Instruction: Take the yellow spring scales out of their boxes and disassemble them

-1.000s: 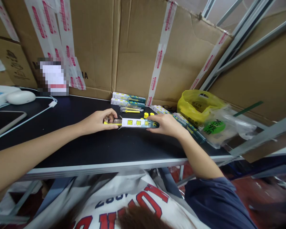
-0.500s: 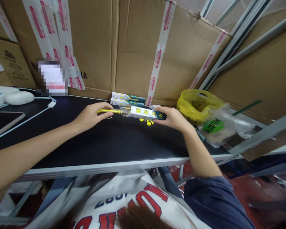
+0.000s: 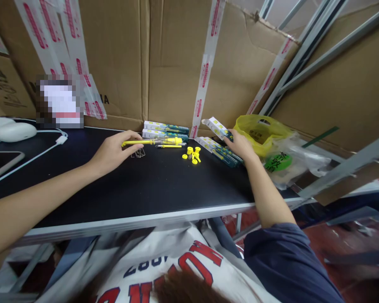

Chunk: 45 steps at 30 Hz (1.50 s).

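1. The yellow tool (image 3: 153, 142) was held by its left end in the left hand (image 3: 109, 155), pinched between thumb and fingers, above the black table (image 3: 139, 189)
2. Its long axis was laid crosswise, nearly level and roughly in line with the table's front edge; its clear section and thick yellow end were pointed right
3. The carton (image 3: 217, 127) was gripped at its dark green end by the right hand (image 3: 241, 145), between thumb and fingers; the spacing of the farther fingers could not be told
4. Its long axis was slanted, with the white flapped end pointed back and left, above the right-hand boxes (image 3: 219, 152)
5. Bent wires (image 3: 139, 153) were seen near the left fingertips, and a thin yellow stick (image 3: 171, 146) was seen just below the tool's right part
6. Small yellow pieces (image 3: 194, 155) were scattered between the hands, with two boxes (image 3: 166, 130) set by the cardboard (image 3: 173, 84)
7. A yellow bag (image 3: 252, 130) was placed beyond the right hand
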{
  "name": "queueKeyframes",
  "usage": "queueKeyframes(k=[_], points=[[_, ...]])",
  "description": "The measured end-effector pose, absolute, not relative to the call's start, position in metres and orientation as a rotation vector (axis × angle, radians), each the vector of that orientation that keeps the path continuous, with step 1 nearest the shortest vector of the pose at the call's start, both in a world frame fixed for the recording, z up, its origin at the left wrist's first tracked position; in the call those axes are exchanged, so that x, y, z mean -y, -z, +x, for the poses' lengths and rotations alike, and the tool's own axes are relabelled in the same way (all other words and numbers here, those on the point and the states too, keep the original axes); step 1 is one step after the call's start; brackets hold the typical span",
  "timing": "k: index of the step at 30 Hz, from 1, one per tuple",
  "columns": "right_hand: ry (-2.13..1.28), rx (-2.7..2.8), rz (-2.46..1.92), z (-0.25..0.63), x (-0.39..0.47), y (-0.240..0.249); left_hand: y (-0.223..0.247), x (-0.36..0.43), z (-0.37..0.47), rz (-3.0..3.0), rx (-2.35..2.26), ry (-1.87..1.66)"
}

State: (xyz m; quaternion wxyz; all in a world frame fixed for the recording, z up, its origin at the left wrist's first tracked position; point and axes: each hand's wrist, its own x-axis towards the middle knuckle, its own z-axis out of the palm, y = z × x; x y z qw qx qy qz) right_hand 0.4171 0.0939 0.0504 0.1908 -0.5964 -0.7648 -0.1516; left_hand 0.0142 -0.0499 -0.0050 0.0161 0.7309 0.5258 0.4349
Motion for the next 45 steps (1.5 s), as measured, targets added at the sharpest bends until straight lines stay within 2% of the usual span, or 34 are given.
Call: queueKeyframes(k=[13,17,20,22,26,32,41,45], points=[[0.311,2.316,-1.824,0.438,-0.127,-0.027,0.011,0.051,0.020,2.459,-1.448,-1.079],[0.390,2.307,-1.758,0.432,-0.122,-0.028,0.012,0.050,0.021,2.468,-1.443,-1.029],[0.438,2.264,-1.554,0.415,-0.109,-0.032,0.012,0.051,0.023,2.465,-1.446,-1.018],[0.260,2.313,-1.304,0.395,-0.094,-0.034,0.012,0.052,0.024,2.459,-1.446,-1.024],[-0.337,2.528,-0.822,0.346,-0.050,-0.036,0.010,0.055,0.027,2.468,-1.466,-1.061],[-1.013,2.425,-0.578,0.298,-0.016,-0.030,0.008,0.056,0.024,2.421,-1.562,-1.262],[-1.454,2.042,-0.585,0.282,-0.017,-0.005,0.004,0.064,0.032,2.656,-1.856,-1.381],[-1.601,2.025,-0.607,0.278,-0.009,0.008,0.007,0.069,0.042,2.937,-1.530,-1.070]])
